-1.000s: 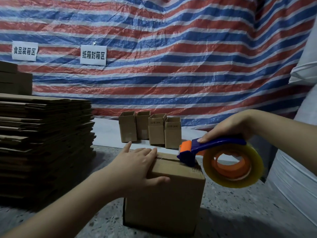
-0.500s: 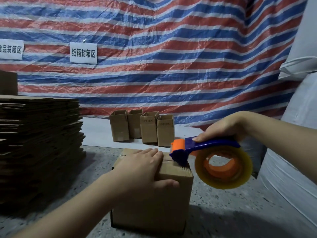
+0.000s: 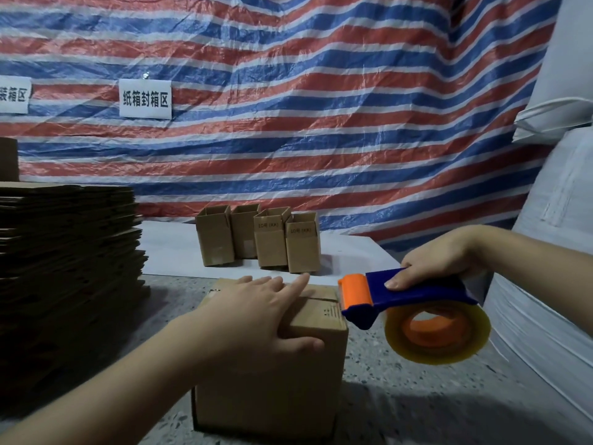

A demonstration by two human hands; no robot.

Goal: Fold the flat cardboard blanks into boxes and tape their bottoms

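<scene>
A brown cardboard box (image 3: 276, 390) stands on the speckled floor in front of me, its closed flaps facing up. My left hand (image 3: 256, 313) lies flat on top of it, fingers straight, thumb down the near face. My right hand (image 3: 439, 261) grips the blue handle of a tape dispenser (image 3: 414, 300) with an orange roller and a clear tape roll (image 3: 438, 332). The dispenser's front edge sits at the box's right top edge, beside the flap seam. A tall stack of flat cardboard blanks (image 3: 67, 268) rises on the left.
Several small folded boxes (image 3: 260, 240) stand on a white sheet (image 3: 170, 248) behind the box. A red, white and blue striped tarp (image 3: 321, 107) with paper signs hangs behind. White woven sacks (image 3: 555, 220) pile up on the right.
My left hand's fingers have straightened and slid forward over the box top. The tape dispenser has shifted to the box's right edge and sits slightly lower.
</scene>
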